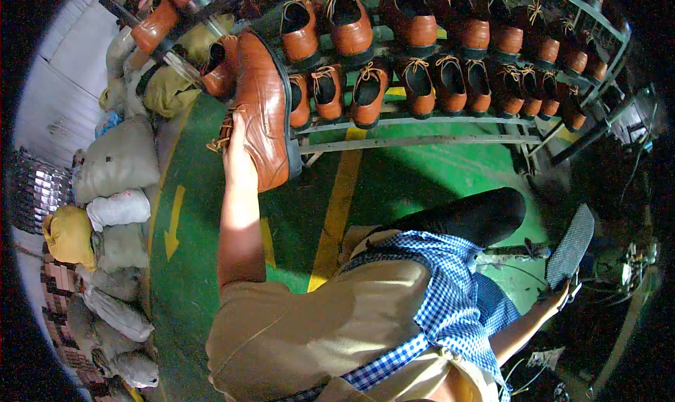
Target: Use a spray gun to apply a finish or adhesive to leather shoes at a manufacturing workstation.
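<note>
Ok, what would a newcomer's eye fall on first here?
Probably the glossy brown leather-look lace-up shoe in the left hand, upper left. Next, rows of brown shoes on the grey metal rack across the top, then the long grey textured sole-like piece in the right hand, far right.

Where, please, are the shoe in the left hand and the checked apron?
Brown shoe (pixel 267 110), head view: side of its upper.
Checked apron (pixel 448 282), head view: middle of its blue-and-white cloth.

The left arm (pixel 240 219) reaches nearly straight ahead, bare below the sleeve, and the left hand (pixel 240 138) grips with most of its fingers hidden. The right arm (pixel 519 332) stretches out sideways, the right hand (pixel 559 299) curled in a hold.
</note>
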A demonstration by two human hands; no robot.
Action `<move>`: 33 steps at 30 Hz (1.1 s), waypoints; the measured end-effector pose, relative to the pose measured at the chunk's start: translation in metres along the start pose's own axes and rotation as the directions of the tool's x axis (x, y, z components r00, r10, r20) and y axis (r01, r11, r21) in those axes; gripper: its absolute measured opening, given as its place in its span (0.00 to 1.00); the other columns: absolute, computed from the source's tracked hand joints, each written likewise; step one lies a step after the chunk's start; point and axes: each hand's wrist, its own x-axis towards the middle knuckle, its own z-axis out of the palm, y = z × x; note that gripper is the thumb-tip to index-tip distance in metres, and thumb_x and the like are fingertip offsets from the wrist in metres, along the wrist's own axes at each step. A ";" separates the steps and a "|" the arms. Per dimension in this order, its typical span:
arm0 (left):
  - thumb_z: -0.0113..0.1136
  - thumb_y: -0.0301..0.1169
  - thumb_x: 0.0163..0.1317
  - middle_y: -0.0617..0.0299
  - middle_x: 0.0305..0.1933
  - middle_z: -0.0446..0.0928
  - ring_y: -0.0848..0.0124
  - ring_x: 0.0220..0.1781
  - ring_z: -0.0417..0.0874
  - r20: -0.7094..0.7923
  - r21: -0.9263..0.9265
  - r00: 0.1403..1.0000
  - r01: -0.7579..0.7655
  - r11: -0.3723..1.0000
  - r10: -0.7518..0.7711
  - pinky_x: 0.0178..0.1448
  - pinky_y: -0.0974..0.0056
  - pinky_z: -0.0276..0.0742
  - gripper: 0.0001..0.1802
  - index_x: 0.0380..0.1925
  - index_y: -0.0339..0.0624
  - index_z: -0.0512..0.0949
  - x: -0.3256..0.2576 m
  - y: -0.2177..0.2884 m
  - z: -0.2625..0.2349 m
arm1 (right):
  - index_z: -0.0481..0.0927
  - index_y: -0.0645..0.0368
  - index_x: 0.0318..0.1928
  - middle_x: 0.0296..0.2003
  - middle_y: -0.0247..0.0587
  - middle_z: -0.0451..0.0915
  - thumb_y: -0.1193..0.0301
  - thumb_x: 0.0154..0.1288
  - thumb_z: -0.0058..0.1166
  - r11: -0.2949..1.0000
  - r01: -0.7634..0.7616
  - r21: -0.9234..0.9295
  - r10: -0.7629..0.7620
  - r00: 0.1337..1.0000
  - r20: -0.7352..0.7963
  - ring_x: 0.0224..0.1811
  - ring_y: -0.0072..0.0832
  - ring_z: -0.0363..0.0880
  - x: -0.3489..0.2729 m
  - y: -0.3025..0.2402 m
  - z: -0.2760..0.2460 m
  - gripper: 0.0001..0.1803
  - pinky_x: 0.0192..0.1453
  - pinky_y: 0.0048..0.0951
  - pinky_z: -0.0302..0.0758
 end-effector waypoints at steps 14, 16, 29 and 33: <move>0.63 0.51 0.67 0.58 0.58 0.80 0.65 0.58 0.82 0.072 0.229 0.993 -0.103 0.968 0.089 0.62 0.57 0.78 0.31 0.60 0.40 0.75 0.114 0.036 -0.002 | 0.72 0.56 0.65 0.63 0.42 0.72 0.58 0.70 0.44 0.989 0.145 -0.018 -0.140 0.975 0.171 0.66 0.38 0.67 0.087 0.078 -0.076 0.27 0.71 0.43 0.59; 0.65 0.48 0.66 0.56 0.58 0.80 0.66 0.58 0.81 0.049 0.263 0.994 0.079 0.962 -0.095 0.62 0.59 0.76 0.31 0.61 0.37 0.74 0.155 0.058 0.016 | 0.72 0.56 0.65 0.64 0.42 0.72 0.58 0.70 0.44 0.990 0.144 -0.009 -0.139 0.970 0.199 0.67 0.38 0.67 0.093 0.085 -0.081 0.27 0.71 0.43 0.59; 0.67 0.56 0.62 0.45 0.71 0.67 0.60 0.67 0.73 -0.056 0.757 0.921 0.291 0.585 -0.386 0.68 0.56 0.71 0.41 0.64 0.38 0.70 0.313 0.077 -0.010 | 0.64 0.61 0.70 0.70 0.48 0.66 0.62 0.73 0.40 0.983 0.185 0.004 -0.178 0.939 0.295 0.74 0.37 0.61 0.064 0.065 -0.060 0.29 0.76 0.41 0.58; 0.57 0.53 0.70 0.51 0.58 0.80 0.66 0.48 0.84 0.019 0.909 0.972 0.081 0.410 -0.234 0.49 0.61 0.79 0.35 0.64 0.35 0.70 0.266 0.083 0.004 | 0.70 0.62 0.67 0.68 0.49 0.70 0.61 0.72 0.42 0.993 0.090 -0.081 -0.075 0.983 0.167 0.72 0.38 0.65 0.055 0.055 -0.058 0.28 0.76 0.43 0.58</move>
